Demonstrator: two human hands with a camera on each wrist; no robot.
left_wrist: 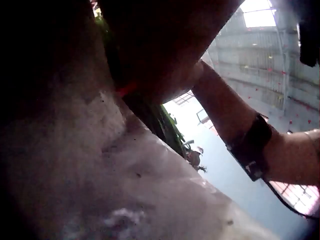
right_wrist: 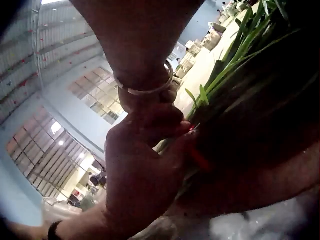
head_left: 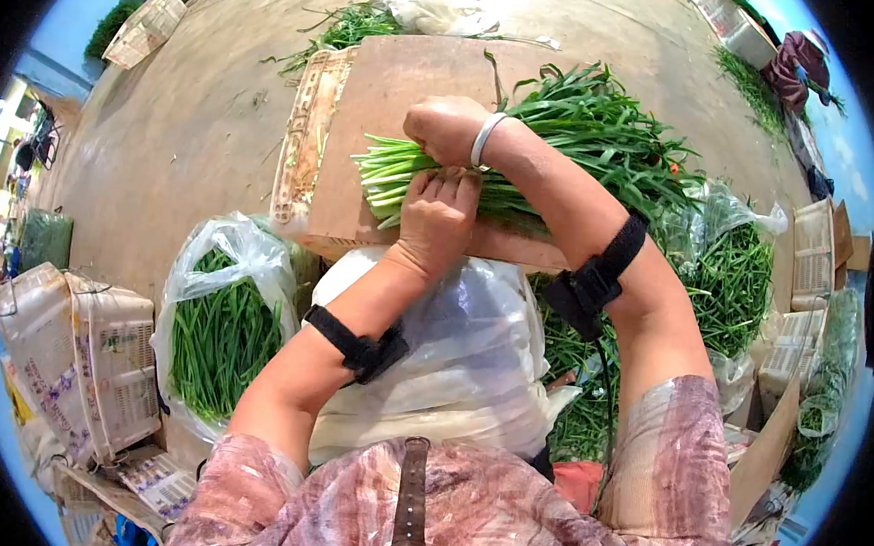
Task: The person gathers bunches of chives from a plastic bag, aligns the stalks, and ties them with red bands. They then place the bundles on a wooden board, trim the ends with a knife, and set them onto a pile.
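A bunch of long green leaves with pale stalks (head_left: 391, 172) lies across a brown board (head_left: 388, 83), its cut ends to the left. My left hand (head_left: 440, 214) grips its near side with curled fingers. Bent over the top, my right hand (head_left: 449, 130), with a bangle at the wrist, grips it close by the left. In the right wrist view my left hand (right_wrist: 142, 170) is beside the leaves (right_wrist: 235, 60), and a small red spot shows near the fingertips. The left wrist view is mostly dark, with some leaves (left_wrist: 165, 125); the fingertips are hidden there.
A clear bag of greens (head_left: 221, 336) stands at the left, another (head_left: 728, 288) at the right. White plastic (head_left: 442, 362) lies between the board and my body. Crates (head_left: 107, 355) stack at the far left. More greens (head_left: 356, 24) lie beyond the board.
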